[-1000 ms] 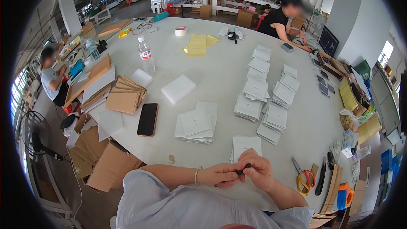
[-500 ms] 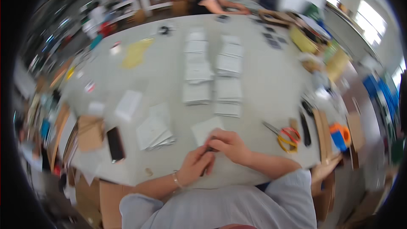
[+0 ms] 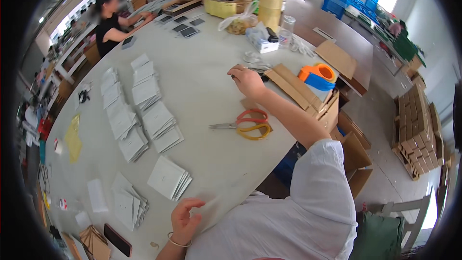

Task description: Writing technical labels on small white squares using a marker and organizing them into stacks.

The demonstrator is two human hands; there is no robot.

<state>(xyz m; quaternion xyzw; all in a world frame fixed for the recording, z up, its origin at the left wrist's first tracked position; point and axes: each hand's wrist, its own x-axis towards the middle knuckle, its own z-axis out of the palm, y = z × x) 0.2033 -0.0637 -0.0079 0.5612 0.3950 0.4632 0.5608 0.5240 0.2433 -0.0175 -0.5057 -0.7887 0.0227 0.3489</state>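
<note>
My right hand (image 3: 248,81) reaches out over the far right of the table, fingers curled down around a dark thing mostly hidden beneath them. Just right of it, part of a black object (image 3: 262,73) shows by the cardboard. Close to my body, my left hand (image 3: 184,221) is held with fingers apart and nothing in them. A stack of flat white square packets (image 3: 168,177) lies just beyond that hand. To its left is a second, fanned pile of white packets (image 3: 127,204). Scissors (image 3: 250,124) with red and yellow handles lie nearer me than my right hand.
Two rows of white packet stacks (image 3: 119,113) run away from me. At left are a phone (image 3: 117,240) and a yellow sheet (image 3: 73,139). Cardboard strips (image 3: 294,86) and an orange and blue tape dispenser (image 3: 317,74) edge the right. A co-worker (image 3: 110,24) sits at the far side near dark cards (image 3: 180,28).
My hands, together around something dark before, are now apart: the right has reached far out to the right, the left stays near my body with fingers loosened. The view has swung right.
</note>
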